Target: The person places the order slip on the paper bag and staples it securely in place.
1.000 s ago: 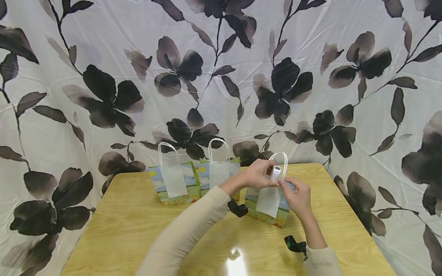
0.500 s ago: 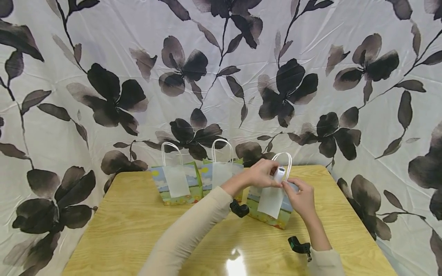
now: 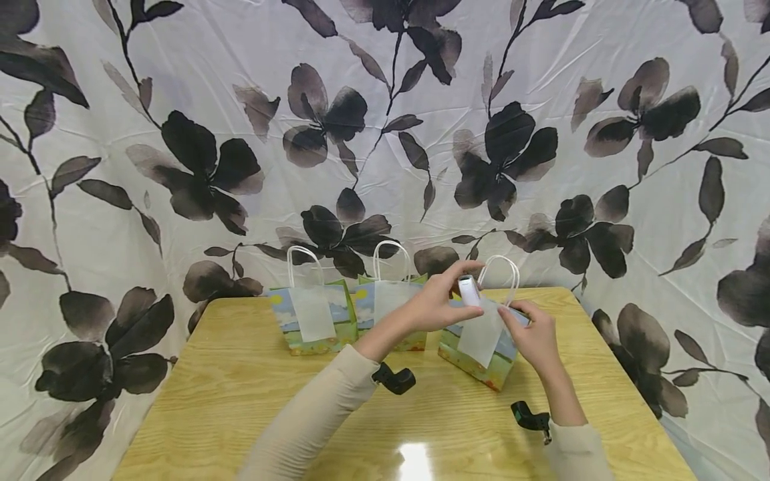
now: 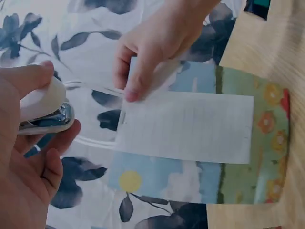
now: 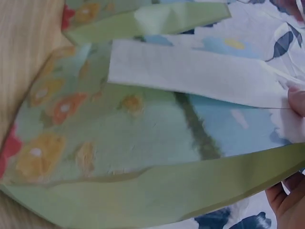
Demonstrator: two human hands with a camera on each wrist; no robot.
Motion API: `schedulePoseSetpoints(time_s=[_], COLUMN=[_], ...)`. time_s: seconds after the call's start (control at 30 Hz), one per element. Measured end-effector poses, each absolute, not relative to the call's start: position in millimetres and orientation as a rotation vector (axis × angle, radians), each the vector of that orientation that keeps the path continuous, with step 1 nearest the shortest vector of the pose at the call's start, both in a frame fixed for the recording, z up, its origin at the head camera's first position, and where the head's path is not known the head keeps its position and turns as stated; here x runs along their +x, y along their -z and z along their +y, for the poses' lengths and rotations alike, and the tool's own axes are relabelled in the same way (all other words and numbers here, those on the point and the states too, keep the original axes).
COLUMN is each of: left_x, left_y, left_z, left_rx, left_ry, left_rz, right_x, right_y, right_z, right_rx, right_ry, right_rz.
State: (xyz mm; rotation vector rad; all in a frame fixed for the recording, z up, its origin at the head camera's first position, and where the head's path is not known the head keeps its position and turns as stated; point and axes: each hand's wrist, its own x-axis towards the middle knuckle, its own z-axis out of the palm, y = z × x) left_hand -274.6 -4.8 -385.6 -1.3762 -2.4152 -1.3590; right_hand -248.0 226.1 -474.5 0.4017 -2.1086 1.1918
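My left hand [image 3: 434, 300] holds a white stapler [image 3: 468, 291] just left of the right-hand paper gift bag's [image 3: 450, 342] top edge. In the left wrist view, the stapler [image 4: 45, 102] is apart from the bag, its jaws facing it. My right hand [image 3: 535, 334] pinches that top edge, thumb on the front over a white paper slip [image 3: 481, 341], other fingers behind. The slip [image 4: 190, 126] hangs down the bag's painted front; a small staple-like mark shows near its top end. White handles [image 3: 505, 267] rise above. The bag tilts slightly on the table.
Two similar bags, a left one [image 3: 344, 334] and a middle one [image 3: 363, 314], stand further left, each with a white slip on its front. The wooden table [image 3: 252, 401] meets a floral cloth [image 3: 385, 133] behind. Each wrist carries a black camera.
My left hand has drawn the stapler off the bag's top edge, toward the left. My right hand still pinches the bag and slip. The head view has shifted slightly.
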Motion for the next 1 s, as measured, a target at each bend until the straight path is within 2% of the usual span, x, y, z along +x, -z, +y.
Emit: schedulePoseSetpoints(time_s=[0.4, 0.53, 0.77, 1.0], left_x=[-238, -226, -193, -192], left_y=[436, 459, 469, 504], left_z=[-68, -91, -122, -152], left_rx=[-1.109, -1.019, -0.933, -0.753], left_ry=[1.702, 1.846, 1.722, 1.802], left_rz=[-2.372, -2.4, -2.654, -2.619], right_x=[-255, -269, -284, -285], right_y=[455, 466, 476, 479], right_z=[222, 226, 226, 228], right_rx=[0.414, 0.421, 0.411, 0.375], right_ry=[-1.253, -1.308, -1.285, -1.17], right_rz=[-2.131, -2.16, -2.137, -2.098])
